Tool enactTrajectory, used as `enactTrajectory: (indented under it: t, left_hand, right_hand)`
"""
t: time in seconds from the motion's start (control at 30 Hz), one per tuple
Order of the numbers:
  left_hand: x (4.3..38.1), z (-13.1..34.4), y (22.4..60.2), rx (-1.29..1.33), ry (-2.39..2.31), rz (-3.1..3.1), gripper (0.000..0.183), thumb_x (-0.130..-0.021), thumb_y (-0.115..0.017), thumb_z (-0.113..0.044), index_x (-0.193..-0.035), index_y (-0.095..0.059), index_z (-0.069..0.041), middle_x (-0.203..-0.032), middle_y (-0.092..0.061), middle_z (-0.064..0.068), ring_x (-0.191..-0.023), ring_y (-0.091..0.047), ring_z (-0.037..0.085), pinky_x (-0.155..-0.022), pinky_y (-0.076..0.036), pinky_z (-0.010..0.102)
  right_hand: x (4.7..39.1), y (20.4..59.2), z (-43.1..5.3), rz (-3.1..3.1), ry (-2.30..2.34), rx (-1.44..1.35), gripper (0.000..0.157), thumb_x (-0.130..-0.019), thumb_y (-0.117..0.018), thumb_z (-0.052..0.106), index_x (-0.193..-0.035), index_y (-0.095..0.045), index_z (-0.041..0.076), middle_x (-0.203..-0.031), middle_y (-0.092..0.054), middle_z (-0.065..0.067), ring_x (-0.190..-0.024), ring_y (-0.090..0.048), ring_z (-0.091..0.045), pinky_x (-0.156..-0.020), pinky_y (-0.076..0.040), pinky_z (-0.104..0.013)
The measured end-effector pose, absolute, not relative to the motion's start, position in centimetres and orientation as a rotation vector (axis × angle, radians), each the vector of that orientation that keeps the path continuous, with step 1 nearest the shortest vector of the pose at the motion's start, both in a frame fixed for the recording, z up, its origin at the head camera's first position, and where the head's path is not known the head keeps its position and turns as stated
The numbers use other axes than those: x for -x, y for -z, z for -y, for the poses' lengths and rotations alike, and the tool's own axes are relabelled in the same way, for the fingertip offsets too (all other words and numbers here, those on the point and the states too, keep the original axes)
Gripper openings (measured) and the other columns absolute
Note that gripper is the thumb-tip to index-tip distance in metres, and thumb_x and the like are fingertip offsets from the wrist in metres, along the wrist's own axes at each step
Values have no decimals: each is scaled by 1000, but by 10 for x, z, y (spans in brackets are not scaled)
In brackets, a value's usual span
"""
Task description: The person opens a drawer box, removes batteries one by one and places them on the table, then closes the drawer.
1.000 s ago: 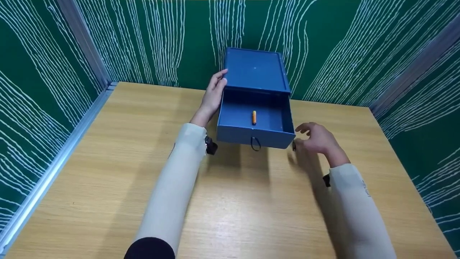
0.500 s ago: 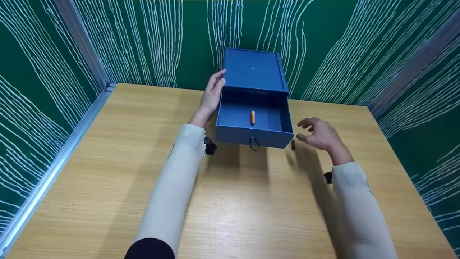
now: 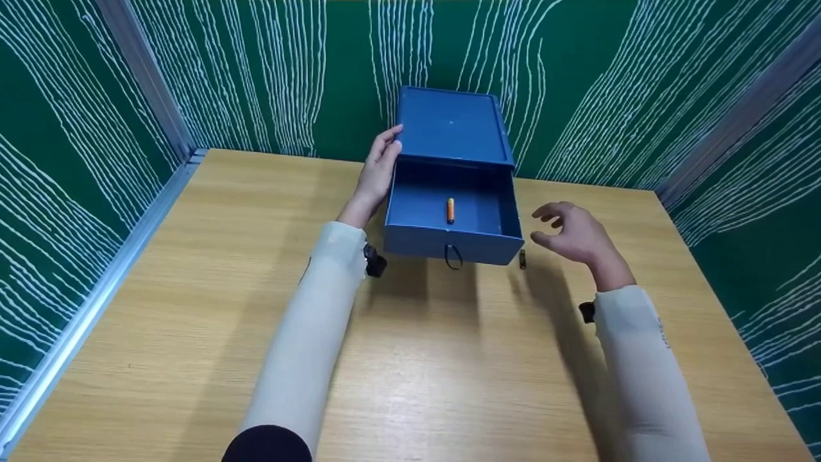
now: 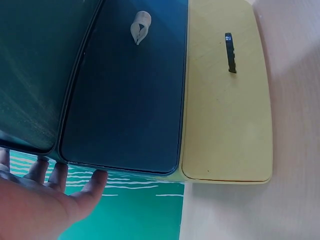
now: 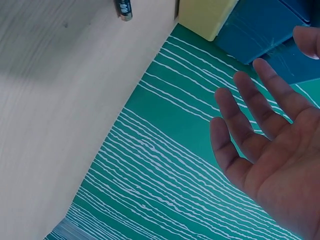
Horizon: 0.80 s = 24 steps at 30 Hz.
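Observation:
A blue drawer box (image 3: 453, 125) stands at the back of the table with its drawer (image 3: 454, 244) pulled out. A small orange cylinder, apparently a battery (image 3: 451, 210), lies in the drawer; it looks pale in the left wrist view. My left hand (image 3: 377, 173) rests against the box's left side, its fingers (image 4: 95, 187) extended along the edge. To the right of the drawer, my right hand (image 3: 571, 234) hovers with loosely bent, spread fingers and holds nothing. Below it, a dark battery (image 3: 523, 259) lies on the table beside the drawer's front right corner.
A black loop pull (image 3: 454, 257) hangs from the drawer front. Green walls with white wavy lines rise behind the wooden table (image 3: 410, 385) and on both sides. A metal rail (image 3: 96, 289) runs along the left edge.
My right hand has drawn slightly right and back from the drawer corner, so the dark battery shows fully. The left hand keeps its place on the box.

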<state>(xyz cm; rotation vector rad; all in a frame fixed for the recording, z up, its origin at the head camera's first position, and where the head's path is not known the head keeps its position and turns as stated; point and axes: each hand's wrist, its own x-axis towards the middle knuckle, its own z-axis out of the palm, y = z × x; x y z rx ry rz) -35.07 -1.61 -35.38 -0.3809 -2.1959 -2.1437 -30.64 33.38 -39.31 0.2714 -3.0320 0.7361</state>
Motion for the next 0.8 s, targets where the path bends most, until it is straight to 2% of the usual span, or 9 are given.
enactTrajectory:
  t: [0.13,0.37,0.8]
  left_hand:
    - [350,15,354,387,2139,2205,38,-96,-30,-30,-133,-32,-24,-141,-26,-3,-126,-29,11,-105,-22,35]
    - [353,14,354,418,2155,2163,38,-96,-32,-25,-133,-33,-18,-140,-28,0,-125,-30,11,-104,-23,30]
    - [352,18,353,392,2168,2190,38,-95,-32,-28,-133,-33,-23,-140,-27,-4,-124,-30,9,-104,-23,32]
  right_hand:
    - [306,392,-334,3030,-738,-275,44,-76,-62,39,-110,-55,14,-115,-52,-8,-100,-50,-30,-80,-43,-47]
    - [307,385,-334,3031,-722,-263,43,-76,-62,38,-111,-55,14,-116,-52,-9,-101,-49,-31,-80,-43,-49]
    - [307,378,-332,3026,-720,-288,45,-76,-62,40,-112,-54,15,-116,-52,-8,-101,-49,-31,-79,-44,-49]
